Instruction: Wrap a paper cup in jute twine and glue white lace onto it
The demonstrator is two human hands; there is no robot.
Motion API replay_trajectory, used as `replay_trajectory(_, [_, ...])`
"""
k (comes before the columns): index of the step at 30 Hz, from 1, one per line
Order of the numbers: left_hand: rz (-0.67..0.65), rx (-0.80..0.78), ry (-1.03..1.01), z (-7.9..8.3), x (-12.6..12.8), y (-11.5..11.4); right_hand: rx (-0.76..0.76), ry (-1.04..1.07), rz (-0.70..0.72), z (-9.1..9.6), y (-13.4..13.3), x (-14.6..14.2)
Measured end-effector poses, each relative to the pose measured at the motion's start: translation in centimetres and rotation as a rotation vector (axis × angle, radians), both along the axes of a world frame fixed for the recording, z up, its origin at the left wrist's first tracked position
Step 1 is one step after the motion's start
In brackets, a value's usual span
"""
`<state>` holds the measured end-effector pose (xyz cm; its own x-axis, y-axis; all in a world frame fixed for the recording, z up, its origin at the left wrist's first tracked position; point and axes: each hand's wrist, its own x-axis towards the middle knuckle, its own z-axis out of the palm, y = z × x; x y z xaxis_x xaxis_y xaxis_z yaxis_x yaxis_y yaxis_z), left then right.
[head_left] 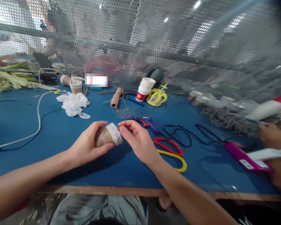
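My left hand (86,145) is wrapped round a small cup covered in brown twine (102,138), held on its side just above the blue table (61,131). A band of white lace (114,132) runs round the cup's rim. My right hand (138,140) pinches that lace at the rim with thumb and fingertips. Both forearms reach in from the near edge.
Red-and-yellow scissors (172,150) and a blue glue gun (146,122) with a black cord lie right of my hands. A twine spool (115,97), stacked paper cups (144,89), lace scraps (73,104) and a white cable (38,117) lie farther back. Another person's hand (270,132) is at the right by a purple tool (244,156).
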<state>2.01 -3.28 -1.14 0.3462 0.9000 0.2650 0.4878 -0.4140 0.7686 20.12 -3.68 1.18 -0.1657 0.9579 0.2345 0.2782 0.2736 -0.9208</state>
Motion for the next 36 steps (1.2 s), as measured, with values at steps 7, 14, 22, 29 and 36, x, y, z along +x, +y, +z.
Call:
replay_trajectory(7, [-0.038, 0.089, 0.051, 0.0, -0.1, -0.1, -0.064, 0.047, -0.003, -0.1, 0.3, -0.1])
replay_trajectory(14, [-0.03, 0.012, -0.021, 0.3, 0.0, -0.3, -0.084, 0.034, 0.033, -0.1, 0.4, 0.1])
replay_trajectory(22, [-0.067, -0.23, -0.229, 0.6, -0.2, 0.3, 0.089, 0.047, -0.151, -0.1, 1.3, 1.4])
replay_trajectory(29, [-0.063, -0.414, -0.404, 0.6, -0.2, 0.8, 0.153, 0.078, -0.165, 0.1, 1.7, 2.1])
replay_trajectory(36, [-0.079, -0.597, -0.607, 1.7, -0.2, 1.3, 0.076, -0.06, -0.103, 0.7, 1.2, 2.0])
